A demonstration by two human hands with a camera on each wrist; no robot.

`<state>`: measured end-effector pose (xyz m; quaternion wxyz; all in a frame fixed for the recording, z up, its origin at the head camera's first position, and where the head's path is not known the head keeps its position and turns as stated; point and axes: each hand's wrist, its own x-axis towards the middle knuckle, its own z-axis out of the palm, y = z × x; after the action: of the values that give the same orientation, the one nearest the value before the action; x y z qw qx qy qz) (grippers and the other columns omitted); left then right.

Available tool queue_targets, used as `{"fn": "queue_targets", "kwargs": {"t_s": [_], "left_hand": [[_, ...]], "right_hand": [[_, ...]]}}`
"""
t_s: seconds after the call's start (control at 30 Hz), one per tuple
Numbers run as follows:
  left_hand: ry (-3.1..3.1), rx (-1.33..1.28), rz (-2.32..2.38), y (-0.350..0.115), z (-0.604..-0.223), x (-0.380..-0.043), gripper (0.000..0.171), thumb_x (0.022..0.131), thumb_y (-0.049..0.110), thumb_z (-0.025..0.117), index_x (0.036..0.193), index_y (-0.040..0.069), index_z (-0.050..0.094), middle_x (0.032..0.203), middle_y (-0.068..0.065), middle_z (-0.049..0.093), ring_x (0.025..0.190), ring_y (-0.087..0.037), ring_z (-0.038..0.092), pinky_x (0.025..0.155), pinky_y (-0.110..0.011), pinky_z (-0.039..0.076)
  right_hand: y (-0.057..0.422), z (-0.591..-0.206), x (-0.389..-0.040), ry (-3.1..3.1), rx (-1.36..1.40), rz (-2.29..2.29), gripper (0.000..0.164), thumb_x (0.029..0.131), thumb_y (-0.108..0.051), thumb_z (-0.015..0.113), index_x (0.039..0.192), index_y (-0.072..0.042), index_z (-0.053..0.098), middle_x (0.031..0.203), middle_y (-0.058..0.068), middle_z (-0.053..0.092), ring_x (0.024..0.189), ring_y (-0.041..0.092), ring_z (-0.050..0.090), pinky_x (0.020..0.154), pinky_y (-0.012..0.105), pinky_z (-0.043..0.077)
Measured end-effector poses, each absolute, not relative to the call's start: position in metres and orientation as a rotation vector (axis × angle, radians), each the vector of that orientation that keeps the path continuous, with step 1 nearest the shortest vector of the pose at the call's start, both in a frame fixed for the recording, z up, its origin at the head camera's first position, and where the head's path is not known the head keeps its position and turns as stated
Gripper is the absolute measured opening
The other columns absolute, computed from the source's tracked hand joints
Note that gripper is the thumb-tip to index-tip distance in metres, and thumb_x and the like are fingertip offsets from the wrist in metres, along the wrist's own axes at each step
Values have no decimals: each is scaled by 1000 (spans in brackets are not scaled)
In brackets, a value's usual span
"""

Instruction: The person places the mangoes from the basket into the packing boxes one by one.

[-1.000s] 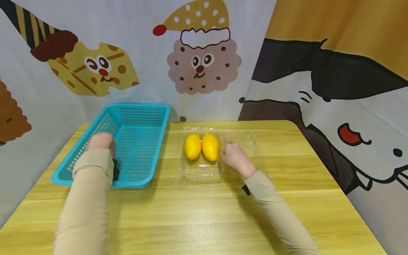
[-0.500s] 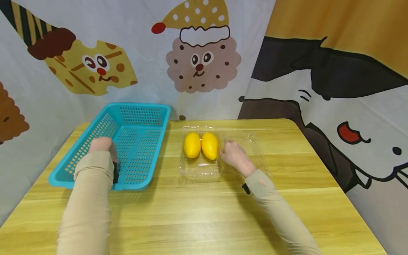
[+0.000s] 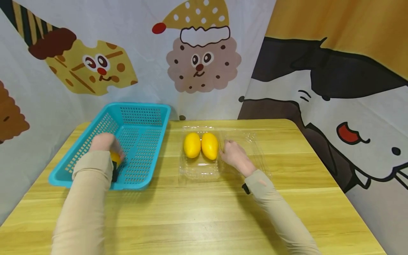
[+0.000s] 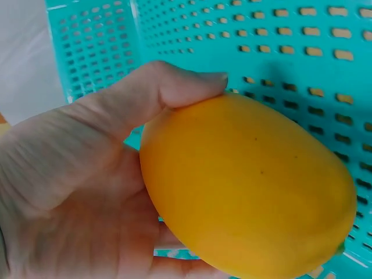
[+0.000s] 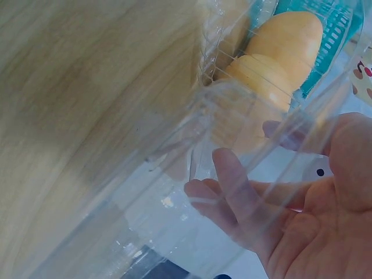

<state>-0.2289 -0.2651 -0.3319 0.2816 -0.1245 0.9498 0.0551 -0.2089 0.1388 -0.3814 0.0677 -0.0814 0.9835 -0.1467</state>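
Observation:
In the left wrist view, my left hand (image 4: 87, 168) grips a yellow mango (image 4: 250, 186), thumb along its top and fingers under it. That hand (image 3: 105, 141) is down inside the blue perforated basket (image 3: 164, 141), where the head view shows only a sliver of the mango (image 3: 115, 158). Two more mangoes, a left one (image 3: 192, 145) and a right one (image 3: 210, 146), lie side by side in a clear plastic clamshell box (image 3: 200, 171). My right hand (image 3: 235, 156) holds the box's edge beside the right mango, its fingers (image 5: 232, 180) seen through the clear plastic.
The box's open lid (image 3: 255, 148) spreads to the right, under and past my right hand. Everything stands on a wooden table (image 3: 197, 219). A curtain (image 3: 143, 32) printed with cartoon figures hangs close behind the table's back edge.
The mango in my left hand now shows beside the fingers, where it was hidden before. The left hand has turned slightly within the basket. My right hand and the two boxed mangoes stay put.

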Motion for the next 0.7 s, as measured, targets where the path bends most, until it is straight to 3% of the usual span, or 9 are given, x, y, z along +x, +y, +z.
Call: {"fn": "queue_targets", "kwargs": {"t_s": [0.23,0.47,0.7], "left_hand": [[2487,-313,157,-254,-320,-238,69,71,40,73,105,-13,44,98,-23,51,90,-29,51,80,-34,52],[2546,-232,132,-234,-302,-242,65,77,42,68,110,-9,45,105,-26,52,92,-33,54,80,-39,52],[2634,-3,112,-204,-280,-240,61,81,37,65,116,-4,37,97,-22,54,85,-32,56,74,-41,49]], "right_hand": [[139,-382,-210,2956,-237,-446,54,94,-25,56,133,10,45,133,28,52,99,32,63,88,46,54],[139,-382,-210,2946,-226,-457,53,93,-25,57,133,10,46,133,28,51,86,26,60,78,39,56],[138,-382,-209,2945,-224,-444,55,94,-25,56,135,10,43,137,29,48,95,30,62,86,43,55]]}}
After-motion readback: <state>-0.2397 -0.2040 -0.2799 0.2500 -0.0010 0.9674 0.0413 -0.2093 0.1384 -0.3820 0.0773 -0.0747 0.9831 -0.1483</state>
